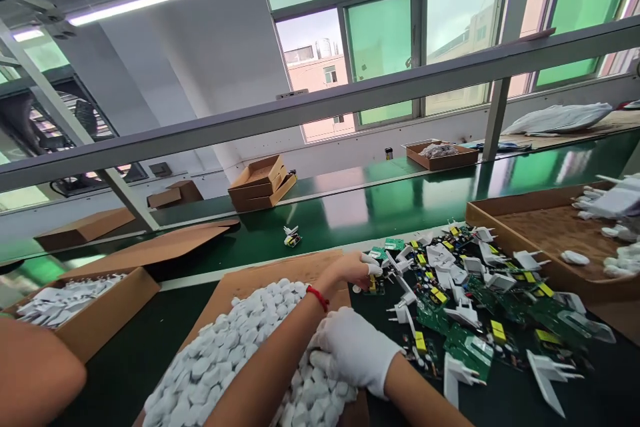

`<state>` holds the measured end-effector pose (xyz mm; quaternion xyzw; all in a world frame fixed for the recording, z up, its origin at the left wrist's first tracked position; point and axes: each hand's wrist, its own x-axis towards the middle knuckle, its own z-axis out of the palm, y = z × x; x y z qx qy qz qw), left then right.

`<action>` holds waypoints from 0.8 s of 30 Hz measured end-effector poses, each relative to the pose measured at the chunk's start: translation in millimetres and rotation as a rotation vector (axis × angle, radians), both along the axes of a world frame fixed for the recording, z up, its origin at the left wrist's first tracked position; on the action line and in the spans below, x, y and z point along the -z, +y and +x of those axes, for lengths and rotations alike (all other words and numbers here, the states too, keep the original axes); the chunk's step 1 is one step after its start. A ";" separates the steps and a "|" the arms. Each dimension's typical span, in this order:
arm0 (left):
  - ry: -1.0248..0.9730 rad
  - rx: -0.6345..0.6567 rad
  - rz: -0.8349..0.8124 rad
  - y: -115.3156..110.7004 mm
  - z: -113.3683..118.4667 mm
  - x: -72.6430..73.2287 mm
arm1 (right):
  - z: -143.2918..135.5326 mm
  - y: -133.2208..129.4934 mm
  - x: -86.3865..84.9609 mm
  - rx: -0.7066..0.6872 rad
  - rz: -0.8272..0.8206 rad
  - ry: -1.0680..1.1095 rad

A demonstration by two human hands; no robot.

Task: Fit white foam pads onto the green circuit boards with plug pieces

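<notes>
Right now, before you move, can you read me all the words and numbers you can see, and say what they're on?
There are no words, brands, numbers or signs I can read.
Green circuit board: a pale patch, too small to read.
Yellow block: any print is too small.
White plug casing: nothing readable.
Green window pane: small dark marks, too unclear to read.

Bright tube light, glossy reflections.

The dark workbench (385, 373) bears a cardboard tray (285, 265) heaped with white plastic pieces (220, 347), loose green circuit boards (467, 350) with white plug housings (445, 263), and open cardboard boxes (107, 313) on either side.
</notes>
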<state>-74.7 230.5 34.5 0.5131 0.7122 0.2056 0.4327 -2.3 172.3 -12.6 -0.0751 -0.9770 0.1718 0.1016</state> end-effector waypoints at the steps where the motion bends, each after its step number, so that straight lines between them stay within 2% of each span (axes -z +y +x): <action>1: -0.076 -0.049 0.062 -4.5 -6.9 -2.5 | 1.1 -0.3 -0.2 0.045 0.011 -0.023; 7: -0.492 -0.474 0.625 -44.4 -50.1 -22.8 | 0.9 6.0 2.8 0.368 -0.005 -0.038; 11: -0.767 -0.745 0.908 -81.7 -65.5 -36.9 | -1.2 10.3 11.4 0.472 -0.068 0.014; 14: -0.972 -0.915 0.914 -105.5 -70.3 -45.1 | -4.5 11.6 21.5 0.456 -0.110 0.077; 17: -1.148 -1.022 0.791 -119.8 -76.1 -48.5 | -10.5 11.9 33.6 0.369 -0.137 0.114; 21: -1.290 -1.043 0.695 -127.2 -82.9 -45.8 | -20.6 12.4 43.6 0.275 -0.158 0.116; 24: -1.353 -1.003 0.659 -131.8 -82.0 -42.5 | -26.5 12.4 41.3 0.234 -0.160 0.133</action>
